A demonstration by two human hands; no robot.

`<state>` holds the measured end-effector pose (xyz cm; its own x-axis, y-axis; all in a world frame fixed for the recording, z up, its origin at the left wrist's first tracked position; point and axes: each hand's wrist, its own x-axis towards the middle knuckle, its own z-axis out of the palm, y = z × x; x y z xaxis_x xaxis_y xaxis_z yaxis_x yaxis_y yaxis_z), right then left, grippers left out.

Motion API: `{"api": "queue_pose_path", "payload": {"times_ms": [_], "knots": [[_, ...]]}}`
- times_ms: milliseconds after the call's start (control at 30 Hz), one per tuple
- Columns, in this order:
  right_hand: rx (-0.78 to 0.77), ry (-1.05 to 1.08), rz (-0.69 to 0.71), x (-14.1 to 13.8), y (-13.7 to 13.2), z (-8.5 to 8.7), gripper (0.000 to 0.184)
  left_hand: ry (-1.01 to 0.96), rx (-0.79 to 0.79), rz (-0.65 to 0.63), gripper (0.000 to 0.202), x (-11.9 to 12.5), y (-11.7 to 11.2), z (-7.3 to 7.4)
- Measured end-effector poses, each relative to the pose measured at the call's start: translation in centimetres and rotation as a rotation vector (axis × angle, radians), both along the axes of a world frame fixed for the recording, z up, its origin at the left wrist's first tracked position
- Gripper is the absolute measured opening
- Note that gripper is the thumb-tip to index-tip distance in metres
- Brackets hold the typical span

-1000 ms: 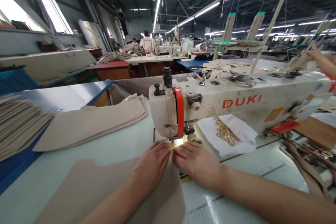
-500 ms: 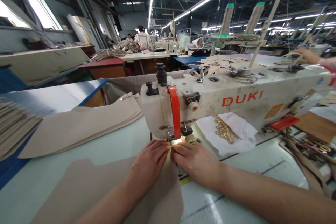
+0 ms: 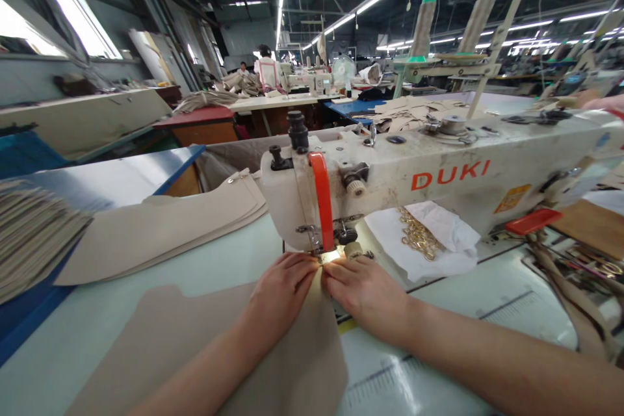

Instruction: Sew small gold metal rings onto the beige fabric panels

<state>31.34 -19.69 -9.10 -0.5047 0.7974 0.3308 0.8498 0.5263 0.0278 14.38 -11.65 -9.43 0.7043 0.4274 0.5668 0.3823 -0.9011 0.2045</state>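
A white sewing machine (image 3: 385, 172) with red lettering stands across the table, its needle area lit. Just in front of the needle, my left hand (image 3: 283, 289) has its fingers bent and pressed together at the edge of a beige fabric panel (image 3: 195, 338). My right hand (image 3: 368, 292) meets it from the other side, fingertips closed on the same edge. The thumbs almost touch. What lies under the fingertips is mostly hidden. The panel spreads flat toward me, beneath my left forearm.
More beige panels (image 3: 166, 234) lie at the left, beside a thick fabric stack (image 3: 36, 237). Gold metal hooks (image 3: 419, 234) rest on white paper (image 3: 458, 247) behind my right hand. Thread cones (image 3: 423, 29) stand behind the machine. Another person's hand (image 3: 592, 99) shows at far right.
The view has shifted slightly. My hands stay at the needle with hardly any visible movement of the fabric. The other person's hand at right is farther toward the frame's edge.
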Motion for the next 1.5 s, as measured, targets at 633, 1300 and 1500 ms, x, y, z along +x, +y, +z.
{"api": "queue_pose_path", "payload": {"times_ms": [633,1300,1500], "knots": [[0.005,-0.054,0.146,0.3,-0.7,0.5,0.012,0.226,0.11,-0.026,0.031,-1.2,-1.2,-0.6],[0.025,-0.07,0.146,0.3,-0.1,0.2,0.012,0.194,0.085,-0.002,0.032,-1.3,0.0,-0.9],[0.033,-0.069,0.138,0.4,0.3,0.0,0.015,0.229,0.156,0.036,0.036,-1.0,0.1,-0.8]]}}
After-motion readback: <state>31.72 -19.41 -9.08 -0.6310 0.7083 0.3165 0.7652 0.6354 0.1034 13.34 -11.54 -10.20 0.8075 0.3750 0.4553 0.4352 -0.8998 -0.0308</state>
